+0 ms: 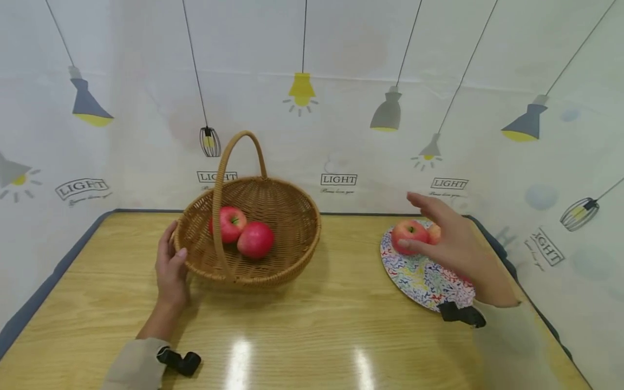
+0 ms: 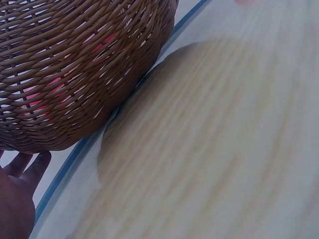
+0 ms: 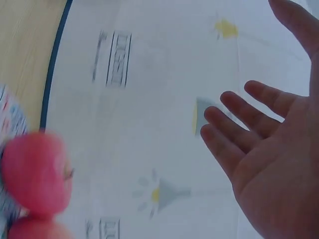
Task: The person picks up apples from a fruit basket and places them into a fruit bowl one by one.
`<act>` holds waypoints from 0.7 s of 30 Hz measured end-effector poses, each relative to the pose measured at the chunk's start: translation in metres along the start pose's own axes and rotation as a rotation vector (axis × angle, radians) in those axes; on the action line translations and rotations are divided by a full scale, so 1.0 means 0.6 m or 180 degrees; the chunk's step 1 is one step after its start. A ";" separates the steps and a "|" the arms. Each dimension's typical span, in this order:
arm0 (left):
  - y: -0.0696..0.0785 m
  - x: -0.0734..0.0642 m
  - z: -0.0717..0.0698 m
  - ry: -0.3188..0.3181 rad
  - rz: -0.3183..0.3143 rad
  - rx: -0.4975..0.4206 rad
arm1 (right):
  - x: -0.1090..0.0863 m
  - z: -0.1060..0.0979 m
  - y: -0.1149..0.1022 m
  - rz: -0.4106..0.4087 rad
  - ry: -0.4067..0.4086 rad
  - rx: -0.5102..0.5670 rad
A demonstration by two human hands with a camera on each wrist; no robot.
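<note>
A brown wicker basket (image 1: 292, 216) with a tall arched handle stands on the left of the table. Two red apples (image 1: 256, 240) lie inside it, side by side. My left hand (image 1: 171, 271) touches the basket's left side, its thumb near the rim; in the left wrist view its fingertips meet the woven wall. Over a patterned plate (image 1: 414, 284) on the right hovers my right hand (image 1: 453, 244), fingers spread, holding nothing. On that plate sits a red apple (image 1: 408, 233), beside another apple (image 1: 434, 234) half hidden by the hand. A bit of red shows below the palm.
The wooden table (image 1: 312, 325) has a dark blue edge, and a white backdrop (image 1: 341, 135) printed with lamps rises behind it. Black straps (image 1: 180, 360) sit on both wrists. Bare wood separates basket and plate.
</note>
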State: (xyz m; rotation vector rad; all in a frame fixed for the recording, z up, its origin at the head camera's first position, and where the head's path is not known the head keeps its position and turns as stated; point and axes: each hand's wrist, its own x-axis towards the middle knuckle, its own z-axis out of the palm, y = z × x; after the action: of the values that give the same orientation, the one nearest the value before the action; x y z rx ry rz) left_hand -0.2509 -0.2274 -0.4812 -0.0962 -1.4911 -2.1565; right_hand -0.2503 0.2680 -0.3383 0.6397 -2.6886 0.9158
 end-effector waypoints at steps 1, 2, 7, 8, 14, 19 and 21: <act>0.001 0.000 -0.001 0.0002 -0.0018 0.0017 | 0.010 0.006 -0.014 -0.0071 -0.0061 0.0039; 0.002 0.000 -0.001 0.0005 -0.0040 0.0039 | 0.020 0.012 -0.028 -0.0153 -0.0100 0.0068; 0.004 -0.003 -0.003 -0.0023 -0.0109 0.0097 | 0.068 0.056 -0.086 -0.0648 -0.0315 0.0191; 0.004 -0.003 -0.004 -0.0021 -0.0102 0.0086 | 0.078 0.065 -0.097 -0.0719 -0.0361 0.0242; 0.004 -0.003 -0.006 -0.0017 -0.0023 0.0027 | 0.134 0.128 -0.147 -0.0736 -0.0737 0.0540; 0.004 0.000 -0.004 -0.0081 -0.0036 0.0034 | 0.168 0.183 -0.176 -0.0512 -0.1038 0.0522; 0.003 0.001 -0.001 -0.0080 -0.0051 0.0052 | 0.180 0.202 -0.182 -0.0368 -0.1181 0.0550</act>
State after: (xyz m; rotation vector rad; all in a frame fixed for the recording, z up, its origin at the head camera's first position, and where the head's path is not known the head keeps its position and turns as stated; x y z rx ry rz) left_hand -0.2506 -0.2287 -0.4799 -0.1066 -1.5282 -2.1630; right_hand -0.3025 0.0797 -0.3382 1.0873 -2.8657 1.1001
